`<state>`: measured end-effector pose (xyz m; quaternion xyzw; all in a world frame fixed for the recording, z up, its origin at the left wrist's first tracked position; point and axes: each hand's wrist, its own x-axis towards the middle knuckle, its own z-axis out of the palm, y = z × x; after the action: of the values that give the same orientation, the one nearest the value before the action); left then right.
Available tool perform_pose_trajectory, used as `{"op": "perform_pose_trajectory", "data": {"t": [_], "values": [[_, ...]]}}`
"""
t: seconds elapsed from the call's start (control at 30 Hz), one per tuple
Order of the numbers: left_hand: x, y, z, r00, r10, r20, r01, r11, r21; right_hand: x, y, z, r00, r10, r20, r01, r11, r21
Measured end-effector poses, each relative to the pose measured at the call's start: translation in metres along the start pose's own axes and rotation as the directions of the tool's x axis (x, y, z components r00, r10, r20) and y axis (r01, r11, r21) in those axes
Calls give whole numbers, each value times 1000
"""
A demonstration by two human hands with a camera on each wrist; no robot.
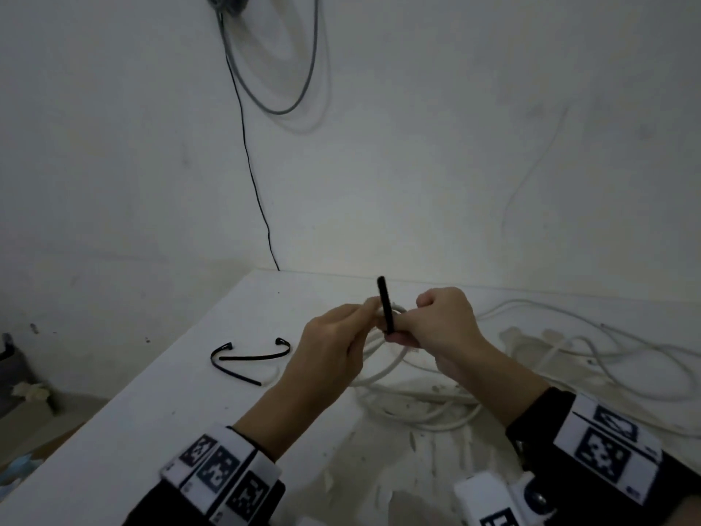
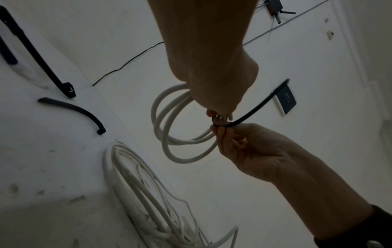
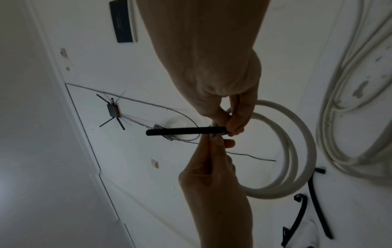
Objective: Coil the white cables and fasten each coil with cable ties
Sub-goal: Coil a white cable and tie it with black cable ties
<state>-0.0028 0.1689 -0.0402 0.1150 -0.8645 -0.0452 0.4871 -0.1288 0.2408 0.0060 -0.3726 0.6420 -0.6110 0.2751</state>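
Observation:
A small coil of white cable (image 1: 383, 368) hangs between my two hands above the white table (image 1: 189, 404). A black cable tie (image 1: 385, 303) is looped round the coil's top, its free tail sticking straight up. My left hand (image 1: 370, 311) pinches the bunched strands just left of the tie. My right hand (image 1: 402, 330) pinches the tie at the loop. In the left wrist view the coil (image 2: 169, 134) hangs below my left hand (image 2: 214, 114), and the right hand (image 2: 220, 130) grips the tie (image 2: 254, 108). In the right wrist view the tie (image 3: 184, 131) points left beside the coil (image 3: 290, 151).
Two spare black cable ties (image 1: 235, 375) (image 1: 250, 358) lie on the table left of my hands. A loose tangle of white cables (image 1: 569, 354) covers the table's right side. The table's left edge drops to the floor. A thin black wire (image 1: 250, 165) runs down the wall behind.

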Motion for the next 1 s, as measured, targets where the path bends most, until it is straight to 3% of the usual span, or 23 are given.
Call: {"op": "perform_pose_trajectory", "data": {"t": [0.23,0.4,0.5,0.6,0.73,0.87,1.0], "values": [[10,13,0,990,-139,6,139,988,68,-8,4,-2,998,-58,7,55,982,182],[12,9,4,982,-169,80,161,983,88,-13,10,2,996,-70,-55,79,976,202],[14,8,6,968,-230,103,228,973,37,-14,15,3,988,-122,-95,128,990,57],[16,9,6,954,-290,74,293,956,-24,-17,17,4,984,-178,15,177,984,8],[17,11,4,975,-212,63,215,975,-57,-21,14,1,946,-308,106,319,941,-112],[17,12,6,981,-154,120,153,988,18,-12,13,-5,876,-476,81,465,787,-406],[13,13,12,989,-128,75,129,992,-15,-3,13,-11,865,-502,-12,466,810,-356]]}}
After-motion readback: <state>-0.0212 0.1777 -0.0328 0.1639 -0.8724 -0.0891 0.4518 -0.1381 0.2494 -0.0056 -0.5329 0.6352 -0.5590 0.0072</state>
